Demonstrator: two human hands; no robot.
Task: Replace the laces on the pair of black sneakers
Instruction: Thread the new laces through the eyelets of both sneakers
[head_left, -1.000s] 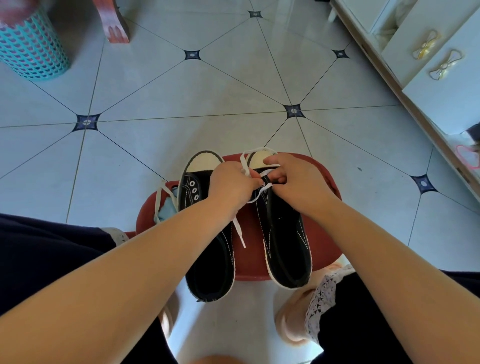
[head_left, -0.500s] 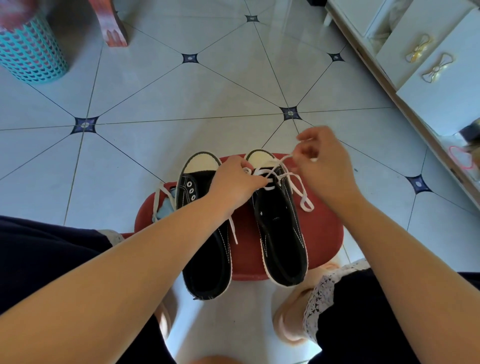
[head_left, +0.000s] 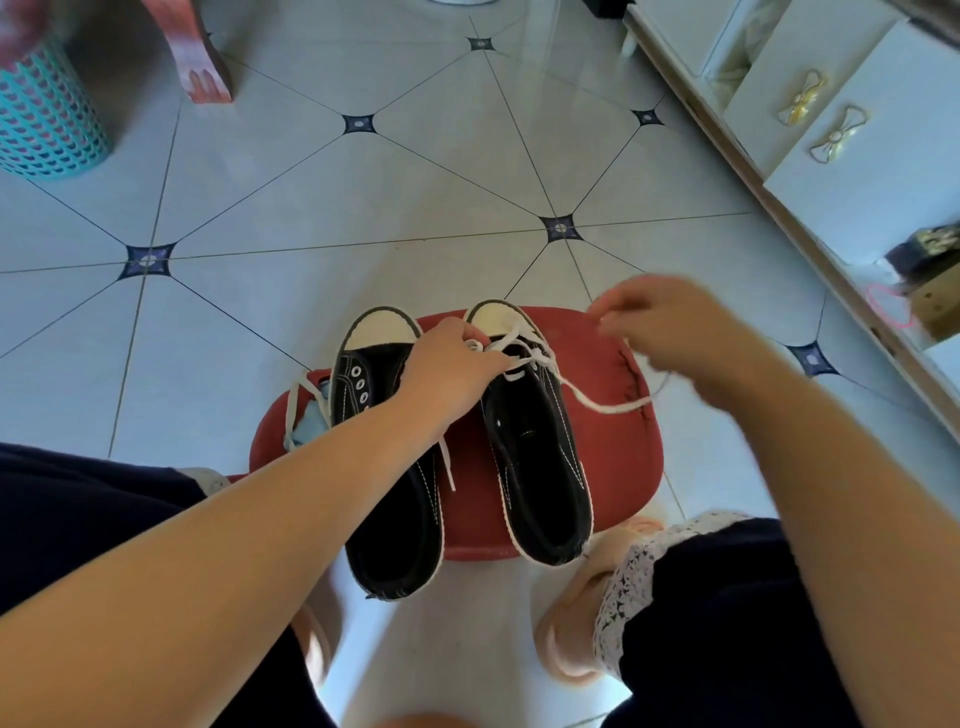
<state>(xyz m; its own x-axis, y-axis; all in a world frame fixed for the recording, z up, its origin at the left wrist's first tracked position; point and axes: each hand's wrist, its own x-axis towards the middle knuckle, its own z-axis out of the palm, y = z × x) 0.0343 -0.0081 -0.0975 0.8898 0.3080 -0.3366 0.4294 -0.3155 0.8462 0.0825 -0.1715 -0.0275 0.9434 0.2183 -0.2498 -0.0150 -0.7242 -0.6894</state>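
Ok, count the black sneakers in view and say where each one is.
2. The left sneaker lies on the left of the red stool, eyelets empty; the right sneaker lies beside it, white lace partly threaded. None looks hidden.

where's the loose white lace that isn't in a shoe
In the head view, the loose lace lies at the left edge of the red stool, just left of the unlaced sneaker, draped over something pale blue.

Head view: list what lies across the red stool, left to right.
Loose white lace → unlaced black sneaker → partly laced black sneaker → right hand, pinching that sneaker's lace.
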